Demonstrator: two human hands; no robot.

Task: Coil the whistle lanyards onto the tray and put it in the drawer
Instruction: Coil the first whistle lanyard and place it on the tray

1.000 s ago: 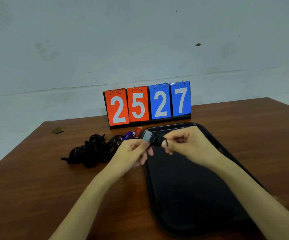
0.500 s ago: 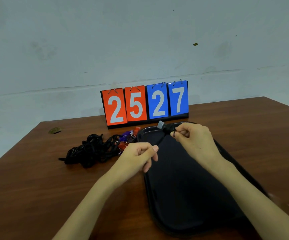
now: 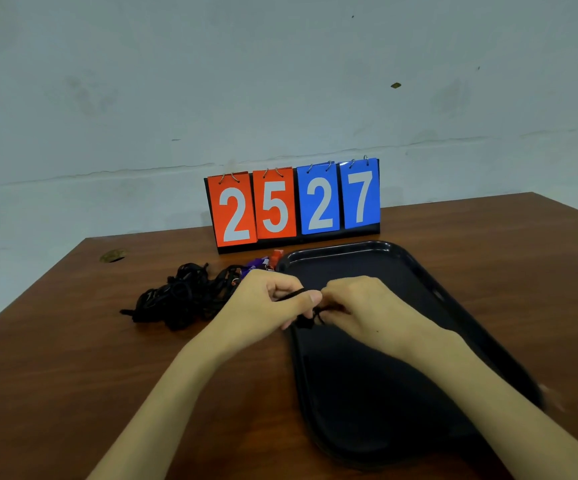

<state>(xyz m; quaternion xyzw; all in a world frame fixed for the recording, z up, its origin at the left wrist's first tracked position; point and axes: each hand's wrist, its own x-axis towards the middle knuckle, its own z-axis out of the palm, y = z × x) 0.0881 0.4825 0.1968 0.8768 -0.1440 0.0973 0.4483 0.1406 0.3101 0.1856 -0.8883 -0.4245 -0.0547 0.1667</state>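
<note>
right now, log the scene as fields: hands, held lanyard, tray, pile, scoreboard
left hand: pinches the held lanyard
right hand: pinches it too, over the tray near its left edge
held lanyard: black cord, bunched between both hands
tray: black, on the table
pile: tangled black lanyards, left of tray
scoreboard: 25 and 27, behind tray

A black lanyard (image 3: 291, 293) is pinched by the left hand (image 3: 263, 306) and the right hand (image 3: 367, 311), which are held together over the left edge of a black tray (image 3: 415, 268). A tangled pile of black lanyards (image 3: 180, 296) is seen on the wooden table (image 3: 72, 358) just left of the tray, purple and red whistles (image 3: 257, 263) at its far end. A scoreboard (image 3: 294, 206) showing 25 and 27 is stood behind
</note>
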